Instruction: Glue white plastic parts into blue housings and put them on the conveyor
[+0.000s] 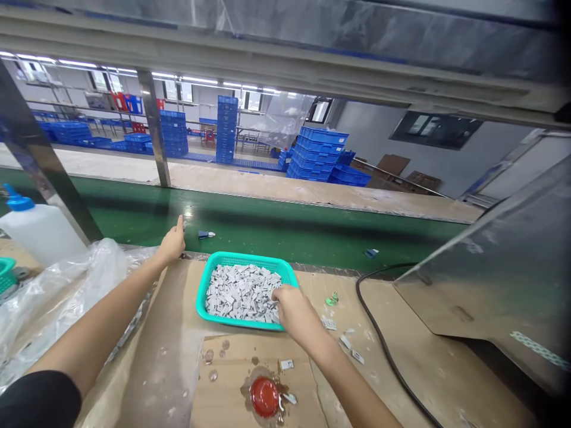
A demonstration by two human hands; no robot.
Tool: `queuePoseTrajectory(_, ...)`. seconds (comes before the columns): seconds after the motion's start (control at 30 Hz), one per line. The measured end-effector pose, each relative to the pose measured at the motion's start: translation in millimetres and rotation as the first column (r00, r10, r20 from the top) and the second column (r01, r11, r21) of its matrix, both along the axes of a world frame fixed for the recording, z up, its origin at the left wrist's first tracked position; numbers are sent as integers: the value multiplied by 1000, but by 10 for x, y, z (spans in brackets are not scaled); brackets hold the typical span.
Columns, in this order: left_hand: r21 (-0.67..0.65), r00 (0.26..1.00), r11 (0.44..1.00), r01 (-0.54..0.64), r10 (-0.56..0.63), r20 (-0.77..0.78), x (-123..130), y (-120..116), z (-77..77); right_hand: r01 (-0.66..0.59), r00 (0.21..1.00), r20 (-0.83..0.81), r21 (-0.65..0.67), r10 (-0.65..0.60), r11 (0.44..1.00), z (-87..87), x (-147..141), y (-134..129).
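While my left hand (172, 242) lies open by the belt (267, 229), my right hand (294, 312) curls into the basket (246, 259) of heaped grey pieces (241, 294), its grip unclear. A few loose pieces (344, 342) sit on the counter (401, 321).

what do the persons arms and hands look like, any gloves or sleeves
The left hand and right hand are bare, with no gloves, and both forearms are uncovered. A short black sleeve shows on the left upper arm.
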State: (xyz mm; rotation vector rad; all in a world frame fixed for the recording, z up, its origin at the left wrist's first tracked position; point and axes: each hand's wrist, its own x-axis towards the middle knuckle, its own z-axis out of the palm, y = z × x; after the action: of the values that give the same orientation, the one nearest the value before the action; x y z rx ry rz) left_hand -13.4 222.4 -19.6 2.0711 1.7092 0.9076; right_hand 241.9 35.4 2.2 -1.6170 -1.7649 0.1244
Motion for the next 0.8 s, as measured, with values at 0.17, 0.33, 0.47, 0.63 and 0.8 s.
queuePoseTrajectory(0.17, 23, 982, 997, 72, -67, -177, 226, 112, -118, -76, 993, -94, -112, 65, 991, 74, 80, 4)
queuePoseTrajectory(0.33, -80, 970, 988, 130, -144, -198, 380, 132, -53, -93, 954, -299, -215, 25, 972, 132, 89, -137)
queuePoseTrajectory(0.47, -87, 988, 989, 122, -129, -85, 307, -76, 174, -160, 838, -546, -250, -3, 955, 159, 38, -490)
queuePoseTrajectory(0.63, -113, 968, 983, 144, -116, 221, 275, -1151, 463, -180, 749, -658, -81, 83, 980, 195, -132, -924)
queuePoseTrajectory(0.8, -280, 507, 802, 527, -33, 862, 457, -2543, 439, -295, 757, -607, 12, 242, 955, 208, -448, -1154)
